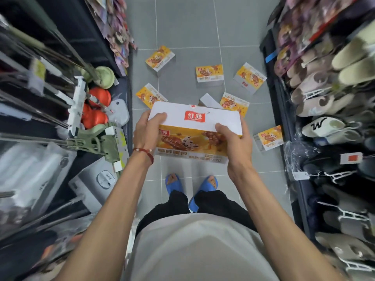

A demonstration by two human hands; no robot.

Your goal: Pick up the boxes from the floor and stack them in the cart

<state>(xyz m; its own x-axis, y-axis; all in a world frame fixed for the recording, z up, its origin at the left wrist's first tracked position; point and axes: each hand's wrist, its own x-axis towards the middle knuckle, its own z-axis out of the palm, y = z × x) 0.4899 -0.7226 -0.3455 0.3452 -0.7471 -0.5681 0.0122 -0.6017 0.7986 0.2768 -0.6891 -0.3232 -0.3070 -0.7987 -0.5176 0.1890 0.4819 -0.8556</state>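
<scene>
I hold a white and orange snack box (194,130) at waist height over the aisle floor. My left hand (147,128) grips its left end, thumb on the white top. My right hand (233,138) grips its right end, thumb over the top edge. Several matching boxes lie scattered on the grey tile floor: one (160,57) at the far left, one (210,73) in the middle, one (250,78) at the far right, one (149,95) just beyond my left hand, one (234,103) partly behind the held box, and one (271,137) by the right shelf. No cart is in view.
Shelves line both sides of the narrow aisle: mops, boxes and orange items on the left shelf (97,110), slippers on the right rack (324,102). My feet in blue sandals (190,187) stand on the tiles below the box. A plain white box (208,100) lies behind the held one.
</scene>
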